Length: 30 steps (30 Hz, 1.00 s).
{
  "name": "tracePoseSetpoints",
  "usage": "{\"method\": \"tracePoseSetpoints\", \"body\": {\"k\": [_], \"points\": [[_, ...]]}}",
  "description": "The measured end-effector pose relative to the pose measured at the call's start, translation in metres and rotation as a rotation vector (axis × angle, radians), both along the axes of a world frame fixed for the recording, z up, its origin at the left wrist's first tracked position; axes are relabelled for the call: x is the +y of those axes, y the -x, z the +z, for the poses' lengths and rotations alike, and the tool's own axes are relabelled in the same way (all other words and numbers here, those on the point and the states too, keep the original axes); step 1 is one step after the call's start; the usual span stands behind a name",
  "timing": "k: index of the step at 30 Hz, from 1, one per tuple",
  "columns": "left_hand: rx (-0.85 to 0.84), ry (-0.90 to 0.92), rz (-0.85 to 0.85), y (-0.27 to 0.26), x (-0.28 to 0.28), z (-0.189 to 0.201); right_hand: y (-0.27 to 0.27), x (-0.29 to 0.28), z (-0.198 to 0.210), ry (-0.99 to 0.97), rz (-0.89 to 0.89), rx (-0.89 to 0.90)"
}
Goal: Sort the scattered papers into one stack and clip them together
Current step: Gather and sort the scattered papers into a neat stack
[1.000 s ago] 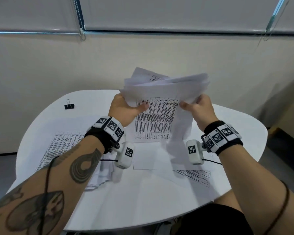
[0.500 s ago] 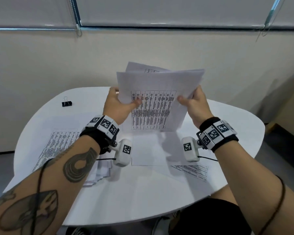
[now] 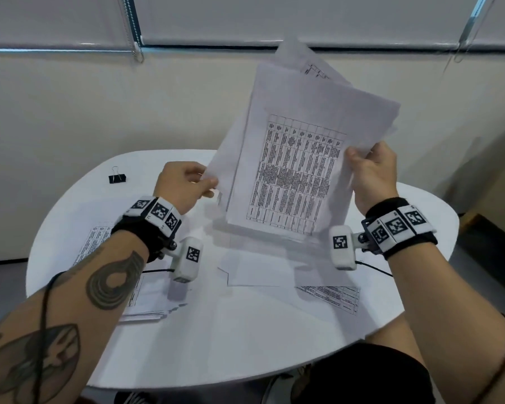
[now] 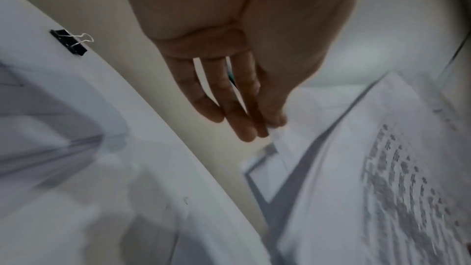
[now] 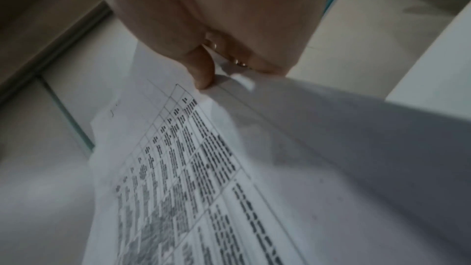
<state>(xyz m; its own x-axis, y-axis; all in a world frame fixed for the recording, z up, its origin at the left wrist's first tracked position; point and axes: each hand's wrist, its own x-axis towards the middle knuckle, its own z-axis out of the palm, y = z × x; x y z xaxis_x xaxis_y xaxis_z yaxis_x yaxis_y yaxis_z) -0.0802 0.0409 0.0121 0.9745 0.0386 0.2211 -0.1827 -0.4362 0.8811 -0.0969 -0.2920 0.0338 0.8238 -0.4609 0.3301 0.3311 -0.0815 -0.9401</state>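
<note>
An uneven stack of printed papers (image 3: 292, 176) stands upright and tilted above the white table (image 3: 216, 345), its lower edge close to the tabletop. My right hand (image 3: 359, 158) grips its right edge, thumb on the front sheet; the right wrist view shows the thumb and fingers (image 5: 203, 76) pinching that edge of the papers (image 5: 191, 168). My left hand (image 3: 204, 185) is at the lower left corner, fingers (image 4: 244, 122) nearly straight and just touching the paper (image 4: 369, 188). A black binder clip (image 3: 117, 177) (image 4: 70, 42) lies at the table's far left.
More sheets lie loose on the table: a printed one under my left forearm (image 3: 96, 243), a blank one in the middle (image 3: 254, 269), and a printed one near the front right (image 3: 330, 295). A wall with window blinds (image 3: 333, 21) stands behind the table.
The stack has been turned from landscape to upright and raised. My left hand has let go of its side grip and now only touches the lower corner. The right hand still grips.
</note>
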Motion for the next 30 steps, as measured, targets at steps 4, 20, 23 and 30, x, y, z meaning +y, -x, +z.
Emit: {"method": "tracePoseSetpoints", "body": {"k": [4, 20, 23, 30], "points": [[-0.044, 0.073, 0.018, 0.001, 0.004, 0.004, 0.002, -0.009, -0.003, -0.039, 0.036, 0.071], [0.241, 0.084, -0.254, 0.004, -0.014, 0.013, 0.006, -0.004, 0.006, -0.014, 0.024, 0.084], [0.175, 0.182, -0.316, 0.009, -0.028, 0.026, 0.012, 0.012, 0.015, 0.062, 0.046, 0.015], [-0.031, 0.335, -0.099, 0.027, -0.064, 0.010, 0.024, 0.039, 0.012, -0.083, 0.210, -0.126]]}}
